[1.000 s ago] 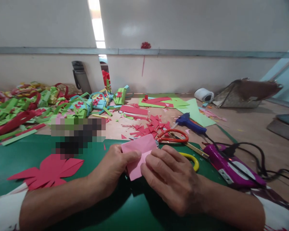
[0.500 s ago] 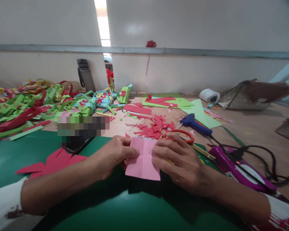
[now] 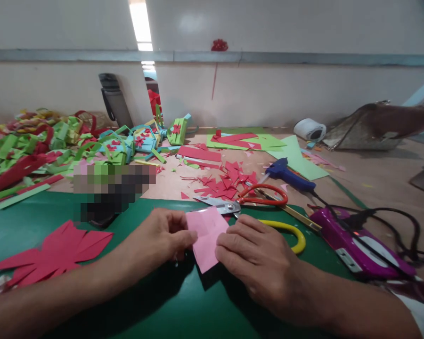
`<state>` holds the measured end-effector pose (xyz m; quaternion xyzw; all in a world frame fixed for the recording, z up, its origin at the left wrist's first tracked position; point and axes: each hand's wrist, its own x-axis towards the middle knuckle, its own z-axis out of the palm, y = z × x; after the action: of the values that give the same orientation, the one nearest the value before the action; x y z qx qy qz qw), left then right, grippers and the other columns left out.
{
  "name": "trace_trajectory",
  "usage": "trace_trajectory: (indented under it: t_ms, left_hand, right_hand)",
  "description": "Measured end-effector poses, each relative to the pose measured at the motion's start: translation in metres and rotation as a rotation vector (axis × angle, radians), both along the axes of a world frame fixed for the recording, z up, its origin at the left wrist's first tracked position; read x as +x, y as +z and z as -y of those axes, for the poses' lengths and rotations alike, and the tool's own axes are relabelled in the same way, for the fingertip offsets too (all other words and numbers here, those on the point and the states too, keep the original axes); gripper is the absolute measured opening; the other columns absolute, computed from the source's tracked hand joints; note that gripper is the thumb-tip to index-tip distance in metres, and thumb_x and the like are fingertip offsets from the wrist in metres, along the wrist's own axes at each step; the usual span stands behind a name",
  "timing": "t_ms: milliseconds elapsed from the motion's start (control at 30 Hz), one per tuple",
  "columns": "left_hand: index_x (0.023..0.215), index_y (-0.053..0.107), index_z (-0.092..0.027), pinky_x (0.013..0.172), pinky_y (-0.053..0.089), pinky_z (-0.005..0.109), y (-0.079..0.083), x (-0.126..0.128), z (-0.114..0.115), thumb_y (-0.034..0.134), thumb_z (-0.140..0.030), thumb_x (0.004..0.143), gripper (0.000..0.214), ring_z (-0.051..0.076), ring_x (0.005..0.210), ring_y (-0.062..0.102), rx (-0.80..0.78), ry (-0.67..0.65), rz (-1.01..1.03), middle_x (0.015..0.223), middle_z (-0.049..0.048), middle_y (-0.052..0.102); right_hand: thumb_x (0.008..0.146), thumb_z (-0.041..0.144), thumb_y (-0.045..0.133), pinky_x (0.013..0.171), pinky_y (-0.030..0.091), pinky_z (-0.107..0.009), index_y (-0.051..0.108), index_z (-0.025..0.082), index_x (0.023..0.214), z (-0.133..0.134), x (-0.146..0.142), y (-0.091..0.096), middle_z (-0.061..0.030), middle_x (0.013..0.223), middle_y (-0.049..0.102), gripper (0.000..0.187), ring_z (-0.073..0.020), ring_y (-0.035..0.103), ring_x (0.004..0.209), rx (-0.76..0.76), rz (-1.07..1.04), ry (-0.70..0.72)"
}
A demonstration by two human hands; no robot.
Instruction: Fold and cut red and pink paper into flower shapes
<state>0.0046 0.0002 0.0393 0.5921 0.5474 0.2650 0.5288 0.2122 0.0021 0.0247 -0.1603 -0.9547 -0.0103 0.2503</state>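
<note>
We hold the pink paper between our left hand, pinching its left edge, and our right hand, pinching its right. Its long axis runs away from us, far end tilting slightly left.

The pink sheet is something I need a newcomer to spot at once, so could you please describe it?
Find the green mat on the table. Above its middle, the left hand and right hand hold the pink sheet, a creased piece of paper. Unlike the scissors just beyond it and the red paper flower to the left, it is pale pink and held in both hands.
</note>
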Motion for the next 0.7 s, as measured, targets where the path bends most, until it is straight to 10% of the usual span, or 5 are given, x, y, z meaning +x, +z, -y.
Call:
trace_trajectory:
  t_ms: [100, 200, 333, 700]
  left_hand:
    - [0.091, 0.058, -0.019, 0.058, 0.043, 0.024, 0.004, -0.017, 0.002, 0.062, -0.03, 0.079, 0.017, 0.014, 0.064, 0.055, 0.622, 0.044, -0.275, 0.074, 0.0002, 0.061]
    - [0.103, 0.056, -0.019, 0.075, 0.045, 0.029, 0.001, -0.022, 0.006, 0.063, -0.04, 0.081, 0.032, 0.018, 0.083, 0.059, 1.054, -0.264, -0.365, 0.095, 0.0054, 0.065]
    - [0.093, 0.06, -0.018, 0.072, 0.044, 0.03, -0.017, -0.011, 0.004, 0.055, -0.034, 0.087, 0.018, 0.016, 0.075, 0.057, 1.049, -0.615, -0.507, 0.087, 0.0056, 0.066]
    - [0.075, 0.06, -0.017, 0.066, 0.038, 0.033, -0.011, 0.007, 0.019, 0.032, -0.008, 0.09, 0.033, 0.017, 0.062, 0.049, 1.006, -0.696, -0.635, 0.069, 0.0037, 0.061]
  right_hand:
    - [0.09, 0.004, 0.032, 0.066, 0.039, -0.037, 0.064, 0.009, 0.084, -0.002, 0.001, -0.007, -0.0094, 0.076, 0.065, 0.033, -0.0183, 0.052, 0.066, -0.14, 0.029, -0.009]
    - [0.092, 0.005, 0.032, 0.07, 0.039, -0.036, 0.063, 0.013, 0.085, -0.004, 0.003, -0.013, -0.0073, 0.076, 0.066, 0.033, -0.0175, 0.053, 0.068, -0.219, 0.019, -0.028]
    - [0.096, 0.009, 0.03, 0.073, 0.04, -0.034, 0.063, 0.017, 0.085, -0.005, 0.006, -0.015, -0.0049, 0.076, 0.066, 0.035, -0.0163, 0.055, 0.069, -0.283, -0.039, -0.061]
    - [0.091, 0.004, 0.036, 0.078, 0.036, -0.039, 0.061, 0.014, 0.081, 0.007, 0.017, -0.021, -0.0063, 0.082, 0.061, 0.028, -0.0185, 0.049, 0.075, -0.321, 0.001, -0.183]
